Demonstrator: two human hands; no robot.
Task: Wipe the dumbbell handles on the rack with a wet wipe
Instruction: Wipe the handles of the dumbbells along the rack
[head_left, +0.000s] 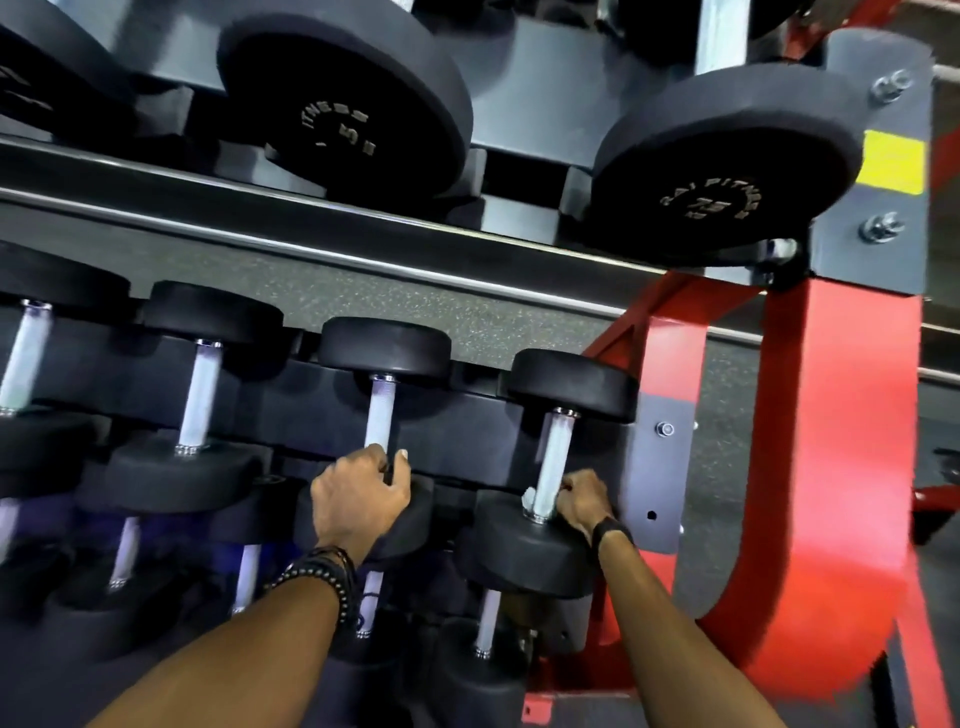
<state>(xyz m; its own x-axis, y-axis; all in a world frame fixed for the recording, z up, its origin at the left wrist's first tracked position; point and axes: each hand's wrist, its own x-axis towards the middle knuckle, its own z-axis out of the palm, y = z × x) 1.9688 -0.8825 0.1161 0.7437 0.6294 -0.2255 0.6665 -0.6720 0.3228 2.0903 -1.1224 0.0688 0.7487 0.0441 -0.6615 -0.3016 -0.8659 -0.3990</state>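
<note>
A row of black dumbbells with silver handles lies on the middle shelf of the rack. My right hand (583, 503) grips the low end of the rightmost dumbbell's handle (555, 457), and a bit of white wet wipe (529, 498) shows at the handle's left side, by my fingers. My left hand (361, 493) is curled round the low end of the neighbouring dumbbell's handle (380, 410), thumb up on the right. Beaded bracelets sit on my left wrist and a dark band on my right.
Larger black dumbbells (345, 98) marked with numbers rest on the shelf above, overhanging the hands. A red rack upright (831, 415) and a grey bolted bracket (660, 452) stand just right of my right hand. More dumbbells (485, 623) fill the lower shelf and the row's left part.
</note>
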